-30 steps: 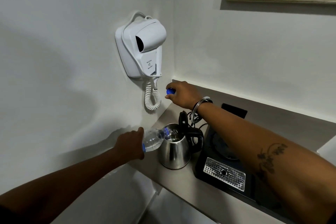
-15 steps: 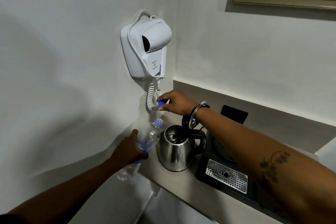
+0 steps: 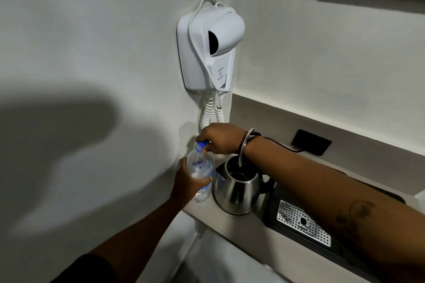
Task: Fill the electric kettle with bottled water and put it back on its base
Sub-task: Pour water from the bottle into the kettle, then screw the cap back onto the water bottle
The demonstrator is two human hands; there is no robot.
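Upright again, the clear plastic water bottle (image 3: 199, 173) now stands gripped in the left hand (image 3: 187, 185) over the pale counter (image 3: 230, 225) in the white-walled corner; right hand (image 3: 220, 138) pinches its blue cap (image 3: 202, 144). Right of both hands sits the open steel kettle (image 3: 238, 190).

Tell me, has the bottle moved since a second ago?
Yes. The bottle was tipped over the kettle, pouring; now it stands upright just left of it, held by the left hand, with the right hand putting the cap on.

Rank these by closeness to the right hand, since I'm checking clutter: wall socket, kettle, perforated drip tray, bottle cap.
1. Bottle cap, at the right hand's fingertips.
2. Kettle, just below the wrist.
3. Wall socket and perforated drip tray: farther right, too close to call.
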